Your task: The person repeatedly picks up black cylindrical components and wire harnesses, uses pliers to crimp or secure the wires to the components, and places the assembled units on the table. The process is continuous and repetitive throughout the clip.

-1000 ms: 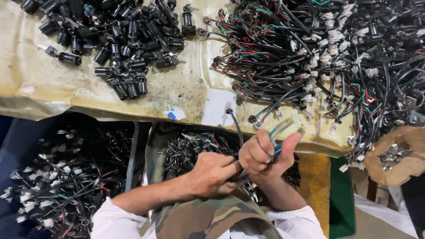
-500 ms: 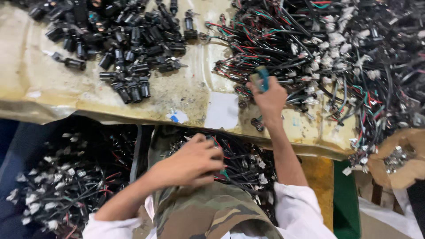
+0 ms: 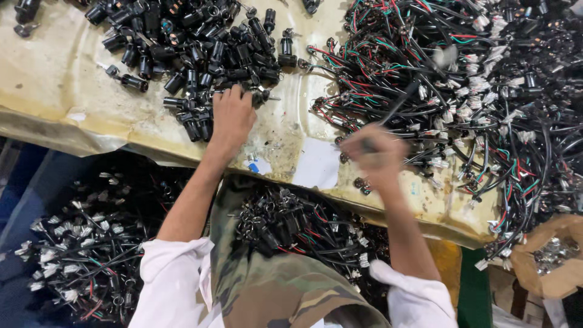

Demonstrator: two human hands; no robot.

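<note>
The left hand (image 3: pixel 232 118) rests with fingers curled on the pile of black cylindrical connectors (image 3: pixel 188 42), seeming to pinch one; the blurred right hand (image 3: pixel 373 155) is closed around a black wire (image 3: pixel 398 103) from the wire harness heap (image 3: pixel 461 79); better to grip one connector firmly and pull the wire free slowly.

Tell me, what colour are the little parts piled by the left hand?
Black. The small cylindrical parts beside the left hand show clearly in the head view.

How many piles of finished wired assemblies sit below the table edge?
2. One pile lies lower left, beside the left arm; the other pile is in the lap between both arms, partly hidden by the camouflage cloth.
</note>
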